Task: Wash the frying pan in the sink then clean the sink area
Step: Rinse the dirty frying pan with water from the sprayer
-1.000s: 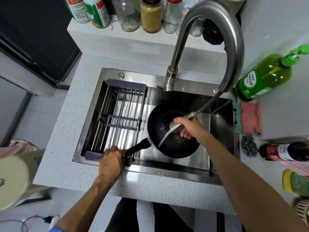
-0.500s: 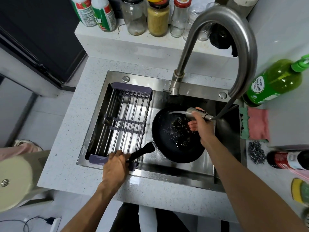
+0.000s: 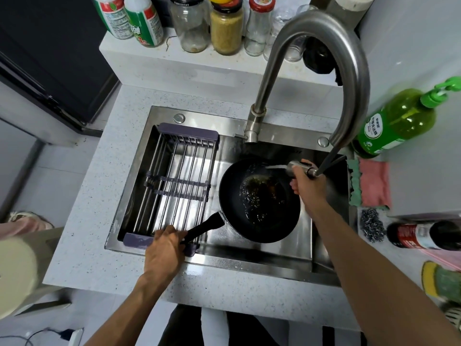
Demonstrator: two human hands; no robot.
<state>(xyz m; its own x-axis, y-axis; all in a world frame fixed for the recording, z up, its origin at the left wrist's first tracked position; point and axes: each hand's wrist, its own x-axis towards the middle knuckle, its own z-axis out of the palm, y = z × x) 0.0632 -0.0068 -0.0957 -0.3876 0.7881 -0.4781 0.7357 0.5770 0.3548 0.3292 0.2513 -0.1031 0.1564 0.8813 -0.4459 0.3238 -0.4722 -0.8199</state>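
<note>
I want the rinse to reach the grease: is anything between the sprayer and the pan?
Nothing visible. The right hand holds the sprayer at the pan's far rim, and water streams straight in. The left hand grips the handle.

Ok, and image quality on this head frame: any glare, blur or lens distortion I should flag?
Head view: strong wide-angle bending, the faucet neck looms large; bright glare on the sink front rim; the cream object at the left edge is soft; frying pan, left hand and right hand are reasonably sharp.
</note>
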